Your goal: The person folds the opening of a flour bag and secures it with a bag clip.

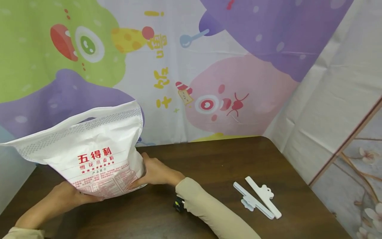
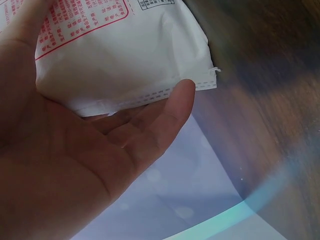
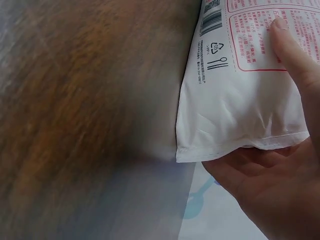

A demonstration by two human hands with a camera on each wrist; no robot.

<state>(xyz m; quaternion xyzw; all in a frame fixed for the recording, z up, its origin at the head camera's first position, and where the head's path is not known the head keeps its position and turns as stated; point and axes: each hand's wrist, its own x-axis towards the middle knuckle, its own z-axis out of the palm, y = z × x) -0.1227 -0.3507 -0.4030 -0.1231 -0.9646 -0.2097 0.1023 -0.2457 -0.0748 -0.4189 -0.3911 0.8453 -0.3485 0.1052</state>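
A white flour bag [image 1: 102,139] with red Chinese print and a cut-out handle along its top edge is tilted above the left part of the table. My left hand [image 1: 64,197] grips its lower left corner, thumb on the printed face and fingers beneath the bottom seam. At the lower right side, my right hand [image 1: 156,172] holds the bag with its thumb across the front and fingers behind and under. The right wrist view shows a barcode beside the bag's [image 3: 225,115] side edge. Whether the bag's top is sealed cannot be told.
On the right of the dark wooden table [image 1: 209,166] lie a bluish-white sealing clip [image 1: 256,202] and a white sealing clip [image 1: 260,194], meeting at their near ends. A cartoon-printed cloth [image 1: 176,126] hangs behind the table. A black device [image 1: 178,204] sits at my right wrist.
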